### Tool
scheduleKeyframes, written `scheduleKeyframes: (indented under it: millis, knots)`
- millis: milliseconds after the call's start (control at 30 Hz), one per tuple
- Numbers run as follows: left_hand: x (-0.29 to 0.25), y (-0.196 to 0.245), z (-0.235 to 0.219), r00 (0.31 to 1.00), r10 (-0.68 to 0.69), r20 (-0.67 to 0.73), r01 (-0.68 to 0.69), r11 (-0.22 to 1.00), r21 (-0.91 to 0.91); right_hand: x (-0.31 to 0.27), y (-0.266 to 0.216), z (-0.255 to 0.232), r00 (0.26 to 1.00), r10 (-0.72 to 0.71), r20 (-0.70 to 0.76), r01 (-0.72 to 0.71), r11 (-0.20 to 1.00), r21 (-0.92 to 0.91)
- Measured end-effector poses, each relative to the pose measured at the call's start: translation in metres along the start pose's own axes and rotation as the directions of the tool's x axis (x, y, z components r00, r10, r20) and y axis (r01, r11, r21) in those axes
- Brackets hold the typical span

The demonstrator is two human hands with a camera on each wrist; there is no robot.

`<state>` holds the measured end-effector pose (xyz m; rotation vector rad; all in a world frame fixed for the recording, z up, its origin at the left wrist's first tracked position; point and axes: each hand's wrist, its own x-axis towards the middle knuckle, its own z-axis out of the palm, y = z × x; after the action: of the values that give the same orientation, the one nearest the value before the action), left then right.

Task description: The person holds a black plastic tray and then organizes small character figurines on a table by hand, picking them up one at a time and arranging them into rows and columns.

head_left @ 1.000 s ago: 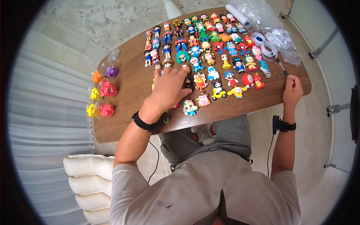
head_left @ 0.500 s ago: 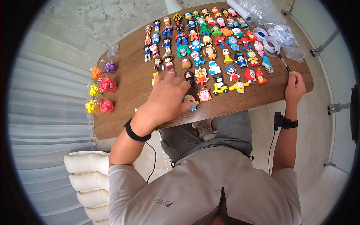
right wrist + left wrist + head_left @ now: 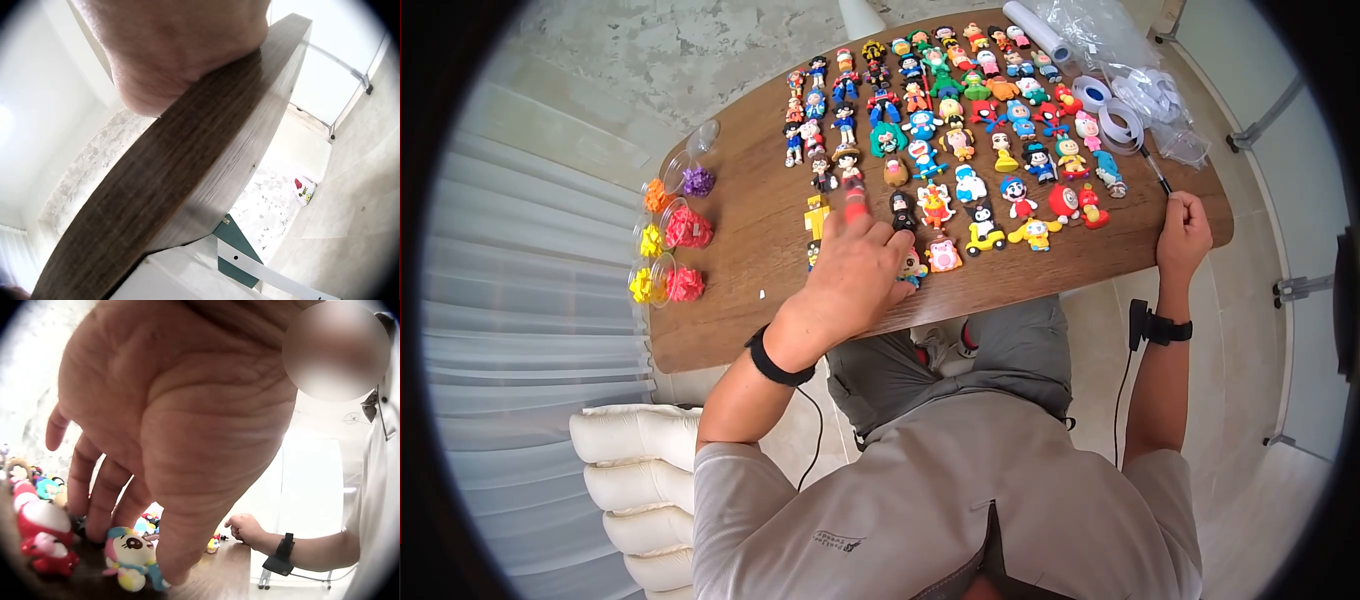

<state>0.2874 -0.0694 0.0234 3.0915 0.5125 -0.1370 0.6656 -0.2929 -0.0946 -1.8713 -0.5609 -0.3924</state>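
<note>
My left hand [image 3: 855, 275] is over the near side of the table, palm down and fingers extended. By its fingertips lies a blurred red and dark figurine [image 3: 856, 208]. The thumb touches a pastel figurine with a big eye [image 3: 131, 557], partly covered by the hand in the head view. Red figurines [image 3: 45, 528] lie beside the palm in the left wrist view, hidden from above. At the table's right edge rests my right hand [image 3: 1185, 238], fingers loosely curled, close to the black end of a thin pen-like tool [image 3: 1166, 184]. The right wrist view shows only its heel on the wooden edge.
Rows of small figurines [image 3: 922, 157] cover the middle of the wooden table [image 3: 740, 240]. Cups of coloured paper pieces [image 3: 688, 228] stand at the left. Rolls of white tape [image 3: 1122, 130], clear plastic bags [image 3: 1090, 35] and a white roll [image 3: 1037, 30] lie far right.
The left hand has drawn back toward the near edge and uncovered the yellow and dark figurines. The red figurine now shows ahead of its fingers. The right hand has stayed at the edge.
</note>
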Motion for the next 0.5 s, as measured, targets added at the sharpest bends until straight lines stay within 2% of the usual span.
scheduleKeyframes:
  millis: [500]
  knots:
    - [-0.0024, -0.0030, 0.0008, 1.000, -0.019, 0.000, 0.019, 0.998, -0.056, 0.0001, -0.0039, 0.0005, 1.000, -0.005, -0.009, 0.005, 0.999, 0.031]
